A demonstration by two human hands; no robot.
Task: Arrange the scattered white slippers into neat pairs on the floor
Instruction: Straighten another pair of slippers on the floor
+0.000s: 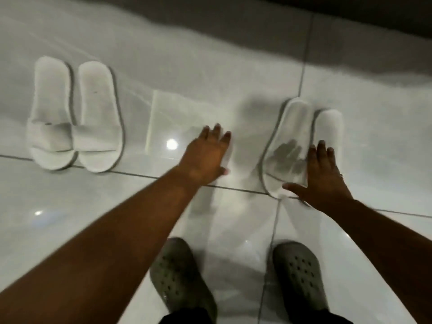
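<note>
Two white slippers, one (50,113) beside the other (99,118), lie as a close pair at the left on the glossy tiled floor (374,136), with their open toes towards me. A second pair lies at the right: one slipper (288,136) leans slightly against its mate (327,125). My right hand (320,181) is spread over the near end of this pair, its thumb across the first slipper's toe, and casts a shadow on it. My left hand (205,157) hovers with fingers apart over bare tile between the two pairs, blurred and holding nothing.
My feet in grey perforated clogs, one (180,281) and the other (301,272), stand at the bottom. Dark grout lines cross the tiles. A dark strip (350,31) runs along the far edge at the top. Ceiling lights reflect in the floor.
</note>
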